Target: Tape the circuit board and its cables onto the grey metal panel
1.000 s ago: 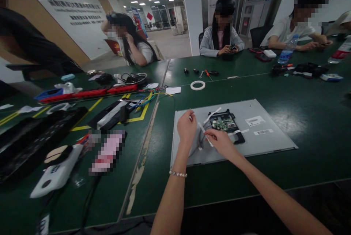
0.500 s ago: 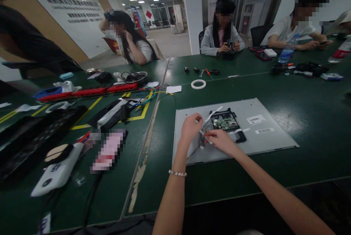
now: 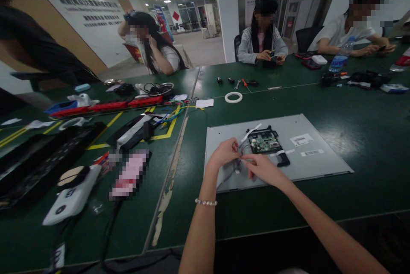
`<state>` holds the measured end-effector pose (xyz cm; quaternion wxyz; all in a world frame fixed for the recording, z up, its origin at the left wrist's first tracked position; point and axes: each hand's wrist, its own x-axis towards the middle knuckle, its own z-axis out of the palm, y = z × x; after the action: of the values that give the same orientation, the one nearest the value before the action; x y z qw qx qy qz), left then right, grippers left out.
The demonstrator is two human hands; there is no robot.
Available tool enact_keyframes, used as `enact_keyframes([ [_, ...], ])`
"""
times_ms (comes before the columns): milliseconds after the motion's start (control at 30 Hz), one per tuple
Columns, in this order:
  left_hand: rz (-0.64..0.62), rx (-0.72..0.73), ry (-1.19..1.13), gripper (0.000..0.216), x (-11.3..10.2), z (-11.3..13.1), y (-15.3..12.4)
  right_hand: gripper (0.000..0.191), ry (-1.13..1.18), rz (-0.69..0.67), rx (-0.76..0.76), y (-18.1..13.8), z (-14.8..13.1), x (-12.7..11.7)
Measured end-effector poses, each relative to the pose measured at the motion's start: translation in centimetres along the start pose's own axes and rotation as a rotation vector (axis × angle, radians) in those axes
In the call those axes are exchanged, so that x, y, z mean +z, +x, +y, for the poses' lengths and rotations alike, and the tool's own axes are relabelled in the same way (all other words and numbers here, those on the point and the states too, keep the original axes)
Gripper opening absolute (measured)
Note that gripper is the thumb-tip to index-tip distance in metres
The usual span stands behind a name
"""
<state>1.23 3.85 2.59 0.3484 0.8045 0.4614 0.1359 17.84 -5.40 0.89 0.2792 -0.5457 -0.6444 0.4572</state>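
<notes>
A grey metal panel lies flat on the green table, with a small green circuit board fixed near its middle and white tape strips beside it. My left hand and my right hand meet over the panel's left part, just left of the board. Both are closed in a pinch on a thin cable that trails down over the panel's near left edge. A bead bracelet sits on my left wrist.
A roll of white tape and small tools lie beyond the panel. To the left are a black tray, a white device, red strips and coloured wires. Several people sit at the table's far side with phones and bottles.
My hands came closer together and lower over the panel. The left hand dropped from a raised hold to a pinch beside the right hand on the cable.
</notes>
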Motion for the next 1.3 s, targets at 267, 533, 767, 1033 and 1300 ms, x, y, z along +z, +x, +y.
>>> enact_keyframes([
  [267,-0.030,-0.021,0.038,0.036,0.0,0.0,0.0,0.037,-0.078,-0.017,0.076,-3.1,0.4,-0.8],
  [533,-0.050,-0.031,0.063,0.044,-0.2,0.9,-0.4,0.032,-0.467,0.282,-0.264,-4.5,0.1,0.3],
  [767,-0.050,-0.021,0.105,0.047,0.1,0.6,-0.4,0.042,-0.663,0.190,-0.455,-5.6,0.7,2.2],
  [1033,-0.043,-0.029,0.145,0.049,0.1,0.9,-0.3,0.053,-0.716,0.173,-0.410,-8.2,0.8,2.8],
  [1300,0.004,-0.039,0.283,0.058,0.8,1.5,-1.3,0.049,-0.737,0.191,-0.397,-8.6,1.2,3.1],
])
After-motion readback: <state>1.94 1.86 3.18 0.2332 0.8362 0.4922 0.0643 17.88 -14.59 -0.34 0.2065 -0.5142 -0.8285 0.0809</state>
